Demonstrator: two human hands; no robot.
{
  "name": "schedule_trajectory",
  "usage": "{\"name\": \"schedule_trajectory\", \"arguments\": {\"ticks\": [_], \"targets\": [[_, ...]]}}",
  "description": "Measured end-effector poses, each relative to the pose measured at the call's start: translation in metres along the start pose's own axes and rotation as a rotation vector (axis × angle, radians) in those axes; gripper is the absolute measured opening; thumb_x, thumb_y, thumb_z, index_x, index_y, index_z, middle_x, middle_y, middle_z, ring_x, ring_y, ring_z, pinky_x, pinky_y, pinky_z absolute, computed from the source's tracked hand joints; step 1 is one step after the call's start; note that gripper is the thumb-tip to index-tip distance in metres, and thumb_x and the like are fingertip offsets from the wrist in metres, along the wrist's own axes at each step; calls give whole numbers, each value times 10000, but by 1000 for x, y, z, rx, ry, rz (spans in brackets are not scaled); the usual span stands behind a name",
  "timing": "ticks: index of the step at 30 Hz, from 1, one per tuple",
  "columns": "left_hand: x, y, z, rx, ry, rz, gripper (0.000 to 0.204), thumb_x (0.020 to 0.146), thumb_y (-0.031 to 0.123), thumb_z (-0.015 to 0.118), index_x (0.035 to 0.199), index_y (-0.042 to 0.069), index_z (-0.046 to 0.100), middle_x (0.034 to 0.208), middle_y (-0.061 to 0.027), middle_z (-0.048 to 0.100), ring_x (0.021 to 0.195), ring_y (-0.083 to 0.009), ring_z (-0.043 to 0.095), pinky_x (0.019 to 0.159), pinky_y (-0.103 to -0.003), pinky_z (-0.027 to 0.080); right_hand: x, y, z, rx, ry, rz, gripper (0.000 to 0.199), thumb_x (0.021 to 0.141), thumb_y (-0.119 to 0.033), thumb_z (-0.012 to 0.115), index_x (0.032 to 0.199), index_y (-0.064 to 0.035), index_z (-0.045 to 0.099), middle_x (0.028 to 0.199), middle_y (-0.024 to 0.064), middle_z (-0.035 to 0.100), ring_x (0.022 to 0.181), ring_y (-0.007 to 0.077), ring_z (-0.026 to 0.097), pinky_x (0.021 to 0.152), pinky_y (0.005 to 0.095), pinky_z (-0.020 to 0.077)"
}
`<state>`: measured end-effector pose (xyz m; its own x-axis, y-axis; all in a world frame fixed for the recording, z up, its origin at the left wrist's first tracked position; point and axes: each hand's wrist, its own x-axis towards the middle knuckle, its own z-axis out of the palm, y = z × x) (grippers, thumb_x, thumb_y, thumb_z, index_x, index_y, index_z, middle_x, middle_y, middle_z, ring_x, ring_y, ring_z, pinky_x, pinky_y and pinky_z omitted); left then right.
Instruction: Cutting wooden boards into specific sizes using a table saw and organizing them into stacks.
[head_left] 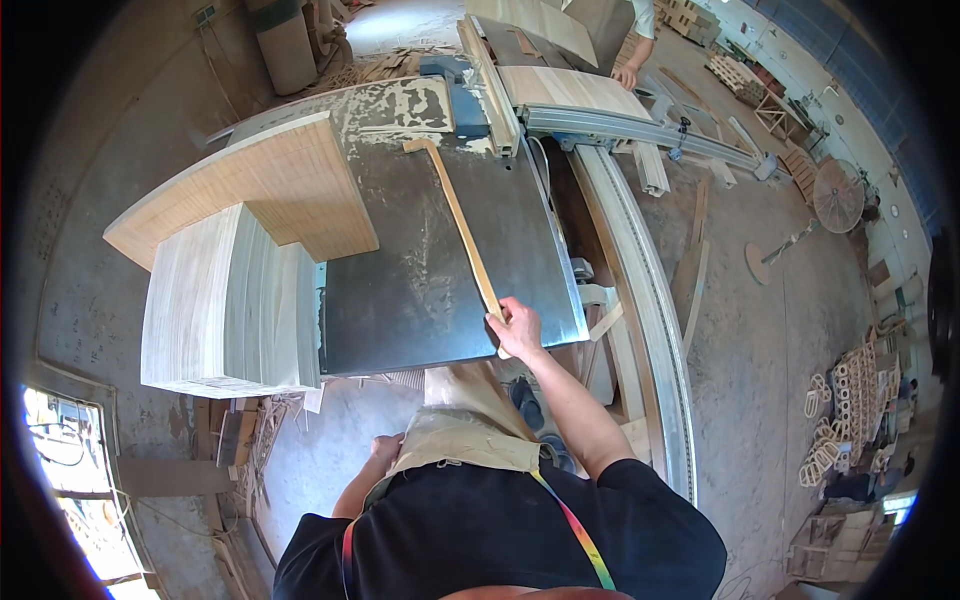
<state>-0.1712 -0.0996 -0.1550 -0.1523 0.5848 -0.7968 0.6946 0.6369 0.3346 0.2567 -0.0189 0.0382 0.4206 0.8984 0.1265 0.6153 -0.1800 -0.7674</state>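
My right hand (517, 329) grips the near end of a long thin wooden stick (458, 222) that lies across the dark steel table (420, 290) of a saw machine; its far end has a short hooked piece. My left hand (384, 450) rests low by my apron, partly hidden, holding nothing that I can see. A tall stack of pale wooden boards (228, 300) stands at the table's left, with a larger board (250, 185) laid across its top.
A co-worker's hand (627, 75) rests by a board (570, 90) on the sliding carriage at the far end. A curved metal rail (640, 290) runs down the right. Wooden offcuts and curved parts (850, 410) litter the concrete floor at right.
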Motion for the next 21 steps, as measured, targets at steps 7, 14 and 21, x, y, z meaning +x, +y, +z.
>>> {"name": "schedule_trajectory", "arguments": {"ticks": [7,14,21], "targets": [[18,-17,-3,20,-140,318,446,889,407,745,738,-12,729,672,-85,680,569,-221,608,601,-335,523,-1,2,2,-3,-41,52,347,844,-303,768,1104,-81,705,744,28,662,646,286,633,639,391,502],[4,-5,-1,-117,-70,2,457,891,413,743,721,-10,716,666,-81,672,565,-218,597,596,-333,514,-2,1,-1,-9,-40,45,355,845,-305,766,1115,-81,705,753,28,667,658,288,641,648,390,505],[9,-7,1,-82,-68,-19,466,895,419,741,712,-8,713,663,-78,668,561,-215,589,589,-335,507,-1,0,-2,-48,-65,101,364,847,-306,761,1124,-78,706,755,30,670,665,291,646,659,392,513]]}}
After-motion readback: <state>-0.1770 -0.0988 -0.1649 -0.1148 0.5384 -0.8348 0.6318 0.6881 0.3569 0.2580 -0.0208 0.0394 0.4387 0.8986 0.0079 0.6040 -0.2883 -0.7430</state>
